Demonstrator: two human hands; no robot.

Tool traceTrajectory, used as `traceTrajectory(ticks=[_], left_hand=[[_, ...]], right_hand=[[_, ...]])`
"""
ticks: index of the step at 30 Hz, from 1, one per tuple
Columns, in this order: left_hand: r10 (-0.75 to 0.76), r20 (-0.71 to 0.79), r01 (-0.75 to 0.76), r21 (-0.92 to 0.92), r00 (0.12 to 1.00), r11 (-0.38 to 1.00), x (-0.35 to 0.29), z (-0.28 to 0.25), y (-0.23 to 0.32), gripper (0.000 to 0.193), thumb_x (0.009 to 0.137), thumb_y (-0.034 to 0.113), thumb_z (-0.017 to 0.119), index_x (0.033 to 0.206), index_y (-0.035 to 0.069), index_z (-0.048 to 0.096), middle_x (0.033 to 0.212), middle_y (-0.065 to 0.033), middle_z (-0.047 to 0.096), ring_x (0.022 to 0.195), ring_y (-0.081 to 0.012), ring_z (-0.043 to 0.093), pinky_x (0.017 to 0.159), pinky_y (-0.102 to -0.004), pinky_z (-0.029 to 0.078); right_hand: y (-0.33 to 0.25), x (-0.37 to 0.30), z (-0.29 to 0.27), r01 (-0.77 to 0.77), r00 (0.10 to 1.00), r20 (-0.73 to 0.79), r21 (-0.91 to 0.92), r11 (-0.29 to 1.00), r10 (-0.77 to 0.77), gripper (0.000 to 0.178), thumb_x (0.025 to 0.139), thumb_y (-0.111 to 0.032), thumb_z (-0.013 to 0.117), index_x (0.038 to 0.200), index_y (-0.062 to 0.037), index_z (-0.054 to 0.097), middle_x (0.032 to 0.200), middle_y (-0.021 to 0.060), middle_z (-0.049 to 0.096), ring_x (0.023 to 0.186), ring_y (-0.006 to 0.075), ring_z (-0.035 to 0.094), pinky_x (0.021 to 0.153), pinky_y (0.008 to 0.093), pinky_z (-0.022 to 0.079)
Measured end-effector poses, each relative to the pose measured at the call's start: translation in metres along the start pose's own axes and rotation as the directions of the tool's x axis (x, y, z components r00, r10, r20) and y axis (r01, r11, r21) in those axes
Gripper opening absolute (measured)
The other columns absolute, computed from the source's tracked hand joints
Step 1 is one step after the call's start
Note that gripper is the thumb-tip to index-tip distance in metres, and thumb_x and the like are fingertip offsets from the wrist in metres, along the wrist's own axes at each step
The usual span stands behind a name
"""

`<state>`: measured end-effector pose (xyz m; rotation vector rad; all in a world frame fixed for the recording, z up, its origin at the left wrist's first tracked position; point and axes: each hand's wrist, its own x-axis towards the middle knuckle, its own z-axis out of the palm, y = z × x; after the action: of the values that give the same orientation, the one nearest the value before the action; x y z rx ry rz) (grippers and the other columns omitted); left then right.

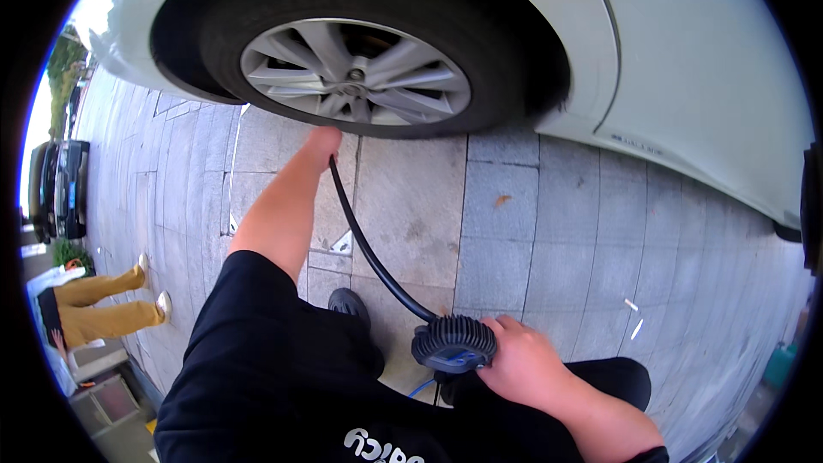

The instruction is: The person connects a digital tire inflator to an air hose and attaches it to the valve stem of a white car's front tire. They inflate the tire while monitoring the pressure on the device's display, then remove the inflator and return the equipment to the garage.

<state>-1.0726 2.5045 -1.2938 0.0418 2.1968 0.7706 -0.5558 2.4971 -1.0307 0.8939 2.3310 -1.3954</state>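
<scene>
Ahead of me is a car wheel, a black tyre around a silver multi-spoke rim. My left hand is low at the tyre's bottom edge, closed around the end of a black hose; its fingertips and the hose's tip are hidden. From there the hose curves down to a tyre pressure gauge, round and black with a ribbed rubber rim and a partly visible bluish face. My right hand grips this gauge from its right side, in front of my lap. A thin blue line shows beneath the gauge.
The pale car body rises beyond and to the right. Grey paving lies between me and the car, with a dry leaf and white scraps. At left stand a person in tan trousers and a dark parked car.
</scene>
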Motion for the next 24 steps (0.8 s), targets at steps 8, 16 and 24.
traceTrajectory(ticks=[8, 16, 24], left_hand=[[0.002, 0.085, -0.001, -0.017, 0.996, 1.0, -0.03, -0.008, 0.012, 0.014, 0.088, 0.013, 0.057, 0.08, 0.003, 0.051, 0.059, -0.0068, 0.046, 0.047, -0.0178, 0.046, 0.042, -0.0371, 0.038], [0.006, 0.147, 0.016, -0.151, 0.989, 0.988, -0.033, 0.003, 0.025, 0.014, 0.092, 0.014, 0.056, 0.084, 0.003, 0.052, 0.063, -0.0061, 0.047, 0.048, -0.0156, 0.047, 0.041, -0.0316, 0.04], [0.118, 0.136, -0.083, -0.237, 0.984, 0.968, -0.021, 0.02, 0.017, 0.017, 0.094, 0.015, 0.055, 0.092, -0.002, 0.057, 0.064, -0.0095, 0.052, 0.048, -0.0189, 0.051, 0.04, -0.0345, 0.044]], right_hand=[[-0.028, 0.019, 0.005, 0.018, 0.999, -0.037, 0.038, 0.999, -0.016, 0.039, 0.073, -0.013, 0.072, 0.109, -0.0037, 0.062, 0.103, 0.0172, 0.064, 0.094, 0.0397, 0.065, 0.082, 0.0439, 0.055], [-0.037, 0.03, 0.017, -0.011, 0.997, -0.081, 0.061, 0.998, 0.015, 0.035, 0.073, -0.011, 0.074, 0.105, -0.0075, 0.062, 0.102, 0.0133, 0.064, 0.093, 0.0381, 0.065, 0.081, 0.0426, 0.054], [-0.041, 0.033, 0.02, -0.024, 0.992, -0.125, 0.035, 0.999, 0.029, 0.031, 0.074, -0.011, 0.073, 0.103, -0.0085, 0.063, 0.098, 0.0133, 0.065, 0.091, 0.0385, 0.065, 0.079, 0.0451, 0.054]])
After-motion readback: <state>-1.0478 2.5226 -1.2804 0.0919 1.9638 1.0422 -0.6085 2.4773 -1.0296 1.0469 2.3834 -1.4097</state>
